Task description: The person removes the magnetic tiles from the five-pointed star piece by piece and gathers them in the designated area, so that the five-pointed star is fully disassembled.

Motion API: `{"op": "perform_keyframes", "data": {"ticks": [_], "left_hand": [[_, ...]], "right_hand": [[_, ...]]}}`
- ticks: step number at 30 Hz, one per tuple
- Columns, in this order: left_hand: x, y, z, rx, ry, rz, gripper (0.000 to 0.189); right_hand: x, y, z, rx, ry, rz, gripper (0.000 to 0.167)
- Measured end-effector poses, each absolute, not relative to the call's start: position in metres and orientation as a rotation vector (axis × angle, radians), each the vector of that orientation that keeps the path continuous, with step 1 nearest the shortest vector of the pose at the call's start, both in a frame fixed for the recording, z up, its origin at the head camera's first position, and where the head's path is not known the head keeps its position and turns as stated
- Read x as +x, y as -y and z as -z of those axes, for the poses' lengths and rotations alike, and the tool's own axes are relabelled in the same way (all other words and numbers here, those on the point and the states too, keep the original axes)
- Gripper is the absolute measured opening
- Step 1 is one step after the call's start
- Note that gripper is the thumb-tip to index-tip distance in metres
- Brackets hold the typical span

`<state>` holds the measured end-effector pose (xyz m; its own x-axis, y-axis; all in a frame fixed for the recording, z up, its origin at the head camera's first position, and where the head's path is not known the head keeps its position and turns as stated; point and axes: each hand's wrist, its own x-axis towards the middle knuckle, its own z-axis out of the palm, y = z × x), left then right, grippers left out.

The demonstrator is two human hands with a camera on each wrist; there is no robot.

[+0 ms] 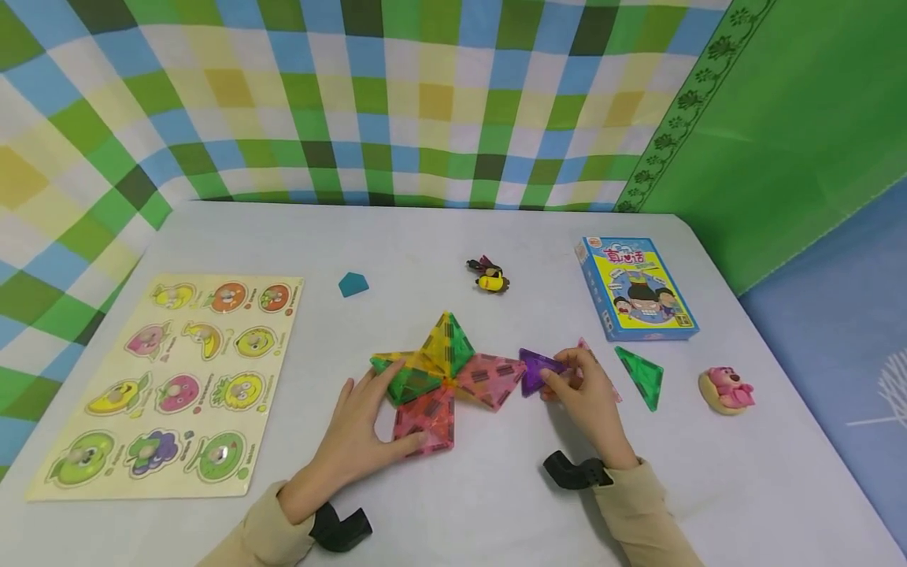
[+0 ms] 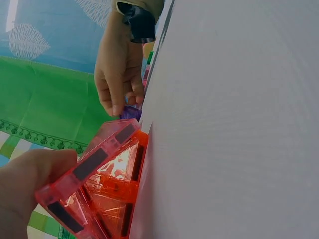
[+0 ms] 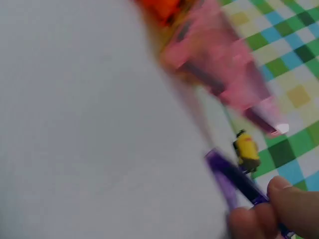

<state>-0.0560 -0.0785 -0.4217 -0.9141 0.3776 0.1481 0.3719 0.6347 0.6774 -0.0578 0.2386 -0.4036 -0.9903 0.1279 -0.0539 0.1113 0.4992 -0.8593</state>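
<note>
Magnetic building tiles are joined into a star-like build, with a yellow and green peak (image 1: 448,343), a pink tile (image 1: 490,378) and a red square tile (image 1: 429,421). My left hand (image 1: 360,425) rests on its near left side, fingers spread over the green tile (image 1: 412,384) and thumb on the red square. In the left wrist view the thumb meets the red-pink edge (image 2: 89,164). My right hand (image 1: 583,390) pinches a purple triangular tile (image 1: 536,372) beside the pink tile's tip. In the right wrist view the purple tile (image 3: 234,174) shows edge-on between thumb and fingers.
A pink tile (image 1: 585,346) lies partly behind the right hand, a green triangle tile (image 1: 643,378) beyond it. Around the table are a fruit puzzle board (image 1: 279,394), a teal pentagon (image 1: 353,284), a small yellow-black toy (image 1: 490,277), a blue card box (image 1: 641,291) and a pink bear figurine (image 1: 728,390).
</note>
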Motion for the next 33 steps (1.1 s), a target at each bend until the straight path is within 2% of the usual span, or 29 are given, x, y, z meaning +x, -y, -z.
{"op": "perform_keyframes", "data": {"ticks": [6,10,14,17,20,26,33], "left_hand": [[-0.058,0.077,0.420,0.671,-2.834,-1.171,0.091],[-0.059,0.077,0.421,0.695,-2.854,-1.167,0.086],[-0.059,0.075,0.420,0.700,-2.883,-1.168,0.082],[-0.060,0.072,0.420,0.682,-2.896,-1.175,0.081],[-0.060,0.071,0.420,0.667,-2.905,-1.190,0.080],[-0.059,0.072,0.421,0.641,-2.912,-1.189,0.079],[-0.056,0.076,0.421,0.609,-2.919,-1.154,0.078]], "right_hand": [[-0.056,-0.231,0.407,-0.103,2.681,-1.282,0.026],[-0.049,-0.210,0.398,0.183,2.562,-1.358,0.024],[-0.037,-0.177,0.389,0.554,2.681,-1.395,0.044],[-0.032,-0.159,0.395,0.710,2.807,-1.294,0.063],[-0.031,-0.150,0.403,0.736,2.813,-1.159,0.068],[-0.031,-0.144,0.406,0.729,2.712,-1.179,0.066],[-0.026,-0.145,0.407,0.761,2.698,-1.293,0.051]]}}
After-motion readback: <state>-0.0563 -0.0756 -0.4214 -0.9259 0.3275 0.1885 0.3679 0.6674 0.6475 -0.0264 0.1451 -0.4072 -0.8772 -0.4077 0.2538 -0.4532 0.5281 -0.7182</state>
